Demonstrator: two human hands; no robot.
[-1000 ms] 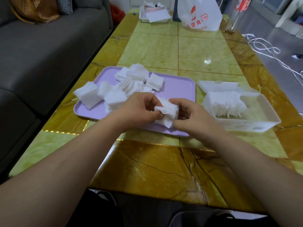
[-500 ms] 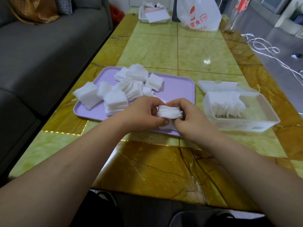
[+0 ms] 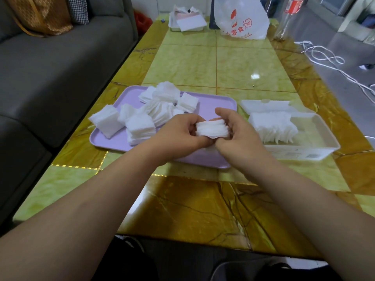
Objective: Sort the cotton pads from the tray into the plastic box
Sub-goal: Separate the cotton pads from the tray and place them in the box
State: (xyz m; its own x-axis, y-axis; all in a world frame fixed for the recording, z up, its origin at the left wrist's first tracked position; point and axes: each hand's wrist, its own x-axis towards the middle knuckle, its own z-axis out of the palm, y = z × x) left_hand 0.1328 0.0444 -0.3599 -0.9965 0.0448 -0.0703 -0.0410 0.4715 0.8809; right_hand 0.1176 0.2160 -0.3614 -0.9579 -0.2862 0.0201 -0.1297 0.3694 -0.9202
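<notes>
A stack of white cotton pads is pressed edge-up between my left hand and my right hand, just above the near right part of the lilac tray. Several loose piles of cotton pads lie across the left and middle of the tray. To the right stands the white plastic box with its lid open behind it. A row of cotton pads stands upright in the box's left half.
A grey sofa runs along the table's left edge. At the far end sit a white tray with papers, a white plastic bag and a clear bottle. White cable lies on the floor at right.
Both hands have squared the loose, tilted pads into a tight edge-up stack and lifted it slightly up and to the right, toward the box.
</notes>
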